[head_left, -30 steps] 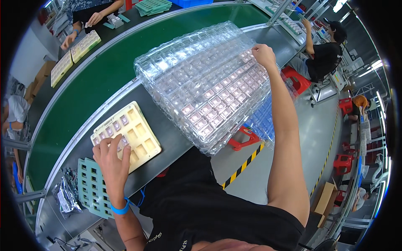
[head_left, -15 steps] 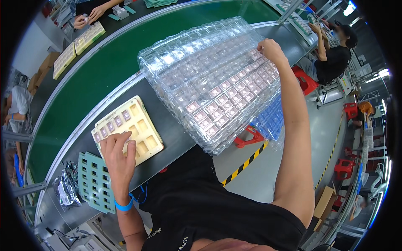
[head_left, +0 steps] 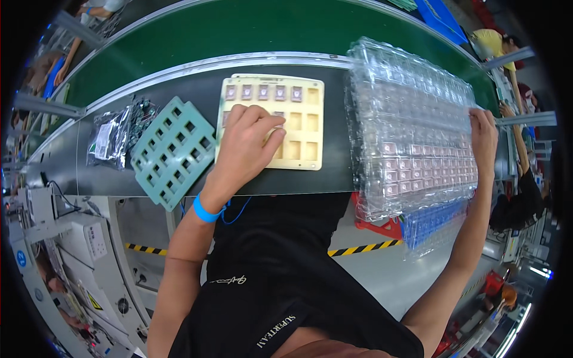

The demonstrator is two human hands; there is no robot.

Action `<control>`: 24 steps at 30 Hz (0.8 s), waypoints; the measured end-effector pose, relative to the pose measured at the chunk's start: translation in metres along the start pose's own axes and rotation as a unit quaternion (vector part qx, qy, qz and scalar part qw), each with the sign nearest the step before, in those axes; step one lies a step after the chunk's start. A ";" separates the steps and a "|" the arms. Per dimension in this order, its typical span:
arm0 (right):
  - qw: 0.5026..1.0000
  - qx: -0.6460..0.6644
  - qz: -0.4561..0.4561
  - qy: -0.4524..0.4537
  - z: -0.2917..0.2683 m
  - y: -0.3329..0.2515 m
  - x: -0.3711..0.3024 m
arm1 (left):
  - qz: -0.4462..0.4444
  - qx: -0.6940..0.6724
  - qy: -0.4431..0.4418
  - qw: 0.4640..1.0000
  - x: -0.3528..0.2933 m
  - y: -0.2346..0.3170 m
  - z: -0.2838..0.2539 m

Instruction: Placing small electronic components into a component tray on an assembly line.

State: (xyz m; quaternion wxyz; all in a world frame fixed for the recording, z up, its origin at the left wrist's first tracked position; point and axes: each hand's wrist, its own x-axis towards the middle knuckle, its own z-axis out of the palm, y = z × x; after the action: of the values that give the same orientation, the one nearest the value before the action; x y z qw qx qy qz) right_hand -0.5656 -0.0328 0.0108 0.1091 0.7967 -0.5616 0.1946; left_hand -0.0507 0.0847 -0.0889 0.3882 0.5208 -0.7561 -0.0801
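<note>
My left hand (head_left: 248, 143) reaches over a cream-yellow fixture tray (head_left: 316, 161). Its thumb and index finger are pinched at a small pinkish square part (head_left: 279, 115) in the second row, and its fingers hide several pockets. Five similar parts (head_left: 263, 92) fill most of the top row. At the right, my right hand (head_left: 485, 134) has its fingers closed at the right side of a stack of clear plastic blister trays (head_left: 412, 77). Several rows of pinkish square parts (head_left: 427, 167) sit in the blister pockets. Whatever the right fingertips hold is hidden.
A green slotted plate (head_left: 173, 152) lies left of the fixture, beside silvery bags (head_left: 110, 140). Behind runs a green conveyor belt (head_left: 262, 39) with a metal rail. The blister stack overhangs the table's front edge, above blue trays (head_left: 434, 224) and a red stool (head_left: 382, 224).
The view has swung round, so the fixture now appears nearer the middle and the blister stack farther right. My left hand stays at the fixture and my right at the stack's right side.
</note>
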 end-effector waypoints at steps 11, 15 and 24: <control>0.897 0.125 -0.414 -0.093 0.107 -0.293 0.042 | -0.003 0.031 -0.055 0.998 0.016 -0.001 0.004; 0.903 0.125 -0.395 -0.112 0.097 -0.287 0.039 | 0.000 0.029 -0.074 0.997 0.016 -0.006 0.013; 0.992 0.127 0.004 -0.003 0.035 -0.129 -0.010 | 0.042 0.080 -0.117 0.989 0.026 -0.017 0.016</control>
State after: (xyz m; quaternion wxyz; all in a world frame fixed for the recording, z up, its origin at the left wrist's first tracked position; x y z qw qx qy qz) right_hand -0.4411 0.0064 -0.0195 0.0049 0.8026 -0.5356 0.2625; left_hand -0.0528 0.0506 -0.0962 0.2571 0.5048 -0.8216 -0.0639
